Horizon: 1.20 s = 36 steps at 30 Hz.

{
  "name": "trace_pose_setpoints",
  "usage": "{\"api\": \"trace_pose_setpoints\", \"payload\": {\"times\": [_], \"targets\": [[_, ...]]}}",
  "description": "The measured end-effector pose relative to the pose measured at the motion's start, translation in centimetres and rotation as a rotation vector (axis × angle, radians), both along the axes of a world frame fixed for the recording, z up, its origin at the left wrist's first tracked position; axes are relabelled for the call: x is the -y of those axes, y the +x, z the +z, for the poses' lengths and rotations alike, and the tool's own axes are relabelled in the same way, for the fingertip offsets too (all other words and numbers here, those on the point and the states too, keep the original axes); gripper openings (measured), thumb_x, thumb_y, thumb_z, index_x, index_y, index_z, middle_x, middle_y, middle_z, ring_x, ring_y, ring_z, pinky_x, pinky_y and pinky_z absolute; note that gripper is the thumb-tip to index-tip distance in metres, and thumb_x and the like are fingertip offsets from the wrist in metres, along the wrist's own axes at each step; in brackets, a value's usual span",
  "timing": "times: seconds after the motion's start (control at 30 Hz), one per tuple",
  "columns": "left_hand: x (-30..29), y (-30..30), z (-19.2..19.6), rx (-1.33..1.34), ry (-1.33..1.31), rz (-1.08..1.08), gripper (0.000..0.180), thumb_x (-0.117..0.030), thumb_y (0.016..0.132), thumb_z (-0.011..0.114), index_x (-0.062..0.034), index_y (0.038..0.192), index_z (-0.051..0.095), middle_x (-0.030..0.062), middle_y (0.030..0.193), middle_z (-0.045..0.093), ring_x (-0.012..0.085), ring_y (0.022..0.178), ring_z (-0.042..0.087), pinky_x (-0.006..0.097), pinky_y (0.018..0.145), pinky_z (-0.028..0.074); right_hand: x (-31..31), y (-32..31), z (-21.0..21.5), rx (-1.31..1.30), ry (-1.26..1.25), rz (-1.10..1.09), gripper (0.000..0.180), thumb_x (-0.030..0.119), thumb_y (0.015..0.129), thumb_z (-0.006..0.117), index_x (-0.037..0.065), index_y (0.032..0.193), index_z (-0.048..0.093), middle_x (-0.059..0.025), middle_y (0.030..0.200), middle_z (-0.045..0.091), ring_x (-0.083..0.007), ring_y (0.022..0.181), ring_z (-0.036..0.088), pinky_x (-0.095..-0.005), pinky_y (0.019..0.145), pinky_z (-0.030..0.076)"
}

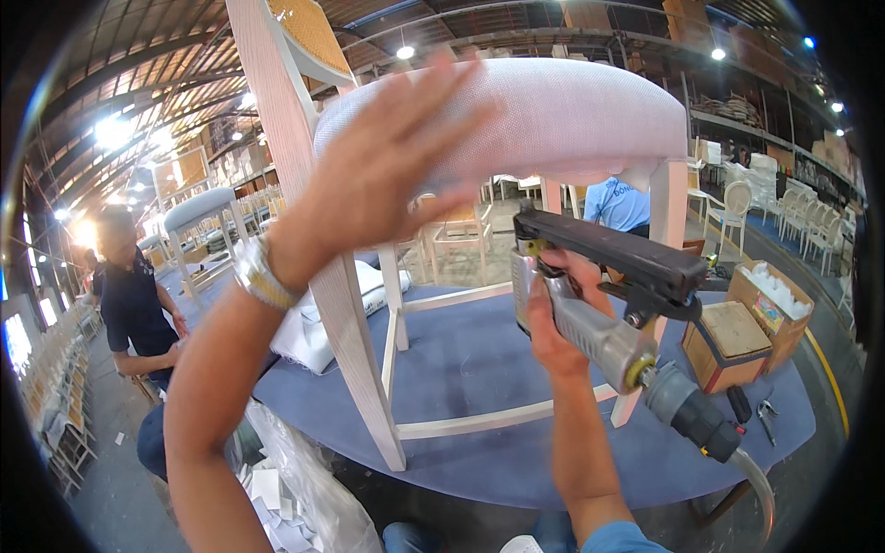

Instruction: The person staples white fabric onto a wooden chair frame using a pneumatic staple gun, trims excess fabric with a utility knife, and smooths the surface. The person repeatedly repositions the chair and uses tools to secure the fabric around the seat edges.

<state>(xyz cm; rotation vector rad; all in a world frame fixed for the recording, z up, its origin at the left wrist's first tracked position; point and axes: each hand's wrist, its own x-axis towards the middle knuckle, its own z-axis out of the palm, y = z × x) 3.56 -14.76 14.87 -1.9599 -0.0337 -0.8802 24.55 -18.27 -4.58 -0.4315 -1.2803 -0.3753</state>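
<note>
Item 1: left hand [387, 166], upper centre of the frame. I log it flat and fully spread, palm pressed against the pale woven fabric of the seat cushion [553, 120], gripping nothing. A metal wristwatch [258, 275] sits on the wrist.

Item 2: right hand [553, 318], centre right. Closed tight around the grip of a pneumatic staple gun [608, 276]; black magazine pointing right, metal body angled down to an air hose [751, 470] that runs off the lower right.

Item 3: white-washed wooden chair [346, 304], standing on the blue worktop [479, 369], its cushion at the top of the frame and its cane back at upper left. The gun's nose sits just under the cushion's lower edge, near the front rail.

Item 4: surroundings. Cardboard boxes [737, 341] and small hand tools [765, 415] at the right of the worktop; white padding [304, 336] at left; a person in a dark shirt [134, 304] at far left; another in a light blue shirt [618, 203] behind the chair.

Risk notes, my judgement: the spread fingers lie near the gun's line of fire, so a staple driven at a slant could pass through fabric toward them. If the palm slackens, the cloth may pucker. The hose could snag the boxes or tools and jerk the aim.
</note>
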Motion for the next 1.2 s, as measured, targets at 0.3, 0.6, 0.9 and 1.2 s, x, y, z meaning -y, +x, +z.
{"api": "trace_pose_setpoints", "payload": {"times": [0.3, 0.6, 0.9, 1.2], "targets": [[-2.6, 1.0, 4.6, 0.004, -0.149, 0.28, 0.11, -0.086, 0.074, 0.064, -0.0219, 0.159, 0.036, 0.0204, 0.155, 0.046, 0.0393, 0.133, 0.056, 0.051, 0.109, 0.048, 0.8, -0.7, 1.1, 0.054, 0.037, -0.083, 0.031, -0.005, 0.089, 0.063, -0.003, 0.119, 0.061, -0.0159, 0.118, 0.066, -0.0213, 0.109, 0.063, -0.0349, 0.1, 0.048], [-2.5, 2.0, 0.6, 0.178, 0.141, 0.346, 0.113, -0.056, 0.07, 0.087, -0.0255, 0.162, 0.029, 0.0192, 0.151, 0.047, 0.0386, 0.132, 0.053, 0.05, 0.109, 0.045, -1.4, -3.3, 1.9, 0.047, 0.004, 0.04, 0.032, -0.006, 0.088, 0.063, -0.003, 0.119, 0.061, -0.0161, 0.116, 0.066, -0.0198, 0.106, 0.064, -0.0331, 0.096, 0.05], [-2.7, 2.4, -0.4, 0.237, 0.129, 0.284, 0.111, -0.042, 0.069, 0.091, -0.0262, 0.161, 0.031, 0.0167, 0.151, 0.048, 0.0367, 0.133, 0.05, 0.051, 0.108, 0.043, -3.2, -4.1, 2.2, 0.006, -0.047, 0.076, 0.032, -0.005, 0.087, 0.064, -0.002, 0.119, 0.063, -0.0179, 0.121, 0.066, -0.0225, 0.11, 0.064, -0.0339, 0.098, 0.05], [-2.5, 2.6, -0.7, 0.266, 0.11, 0.28, 0.111, -0.036, 0.068, 0.092, -0.0261, 0.161, 0.032, 0.0183, 0.151, 0.048, 0.0376, 0.134, 0.05, 0.052, 0.107, 0.042, -3.5, -4.7, 2.4, -0.002, -0.064, 0.076, 0.029, -0.004, 0.087, 0.066, -0.002, 0.116, 0.062, -0.0177, 0.123, 0.064, -0.0227, 0.114, 0.062, -0.0346, 0.099, 0.049]]}}
